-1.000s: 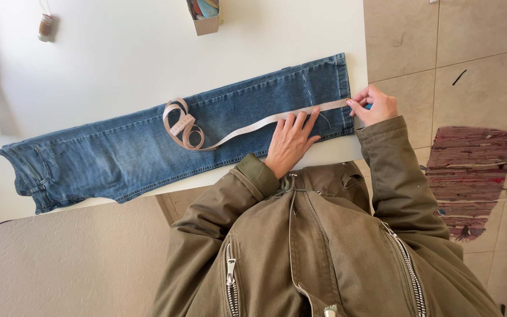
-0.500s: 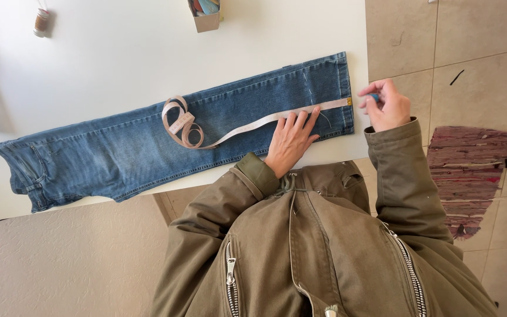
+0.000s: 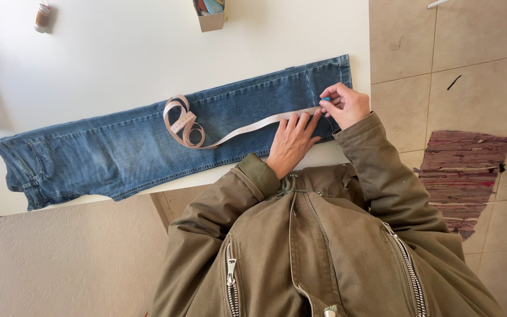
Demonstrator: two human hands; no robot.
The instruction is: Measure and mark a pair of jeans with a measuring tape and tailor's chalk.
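Folded blue denim jeans (image 3: 148, 144) lie lengthwise across the white tabletop (image 3: 118, 53). On the jeans: beige cloth measuring tape (image 3: 218, 129), coiled left, running right. Left hand (image 3: 291, 144) open, flat, fingers spread, pressing the tape onto the jeans. Right hand (image 3: 344, 104) pinched shut on small blue chalk piece (image 3: 325, 100) near jeans' hem end.

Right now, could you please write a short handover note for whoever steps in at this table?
Left hand: flat on the jeans, pinning the tape measure.
Right hand: pinching a small blue marker at the tape's end, near the hem.
Jeans lie flat along the table edge; spare tape sits coiled mid-leg.
Done: tape laid; a faint line already shows by the hem.
Left: marking at the tape's end appears unfinished.
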